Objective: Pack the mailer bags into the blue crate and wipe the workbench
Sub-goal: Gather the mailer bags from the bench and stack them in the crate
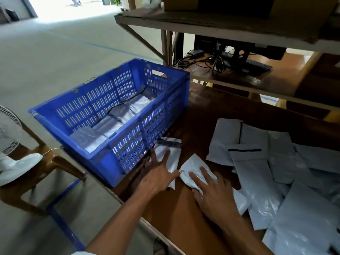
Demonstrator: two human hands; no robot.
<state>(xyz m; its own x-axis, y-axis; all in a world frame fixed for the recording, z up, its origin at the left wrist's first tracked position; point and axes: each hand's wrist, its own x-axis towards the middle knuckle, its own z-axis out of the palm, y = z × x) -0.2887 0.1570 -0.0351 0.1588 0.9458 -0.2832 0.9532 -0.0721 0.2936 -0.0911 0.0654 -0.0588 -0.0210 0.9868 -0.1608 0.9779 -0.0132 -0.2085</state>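
One mailer (173, 152) (half under left hand (157, 174)).

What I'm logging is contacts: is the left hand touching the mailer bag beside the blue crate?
Touching. The head view shows the left hand lying with spread fingers flat on the mailer bag beside the blue crate.

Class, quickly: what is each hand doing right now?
Left hand: open, fingers spread on a folded mailer bag.
Right hand: open, pressing a crumpled mailer bag.
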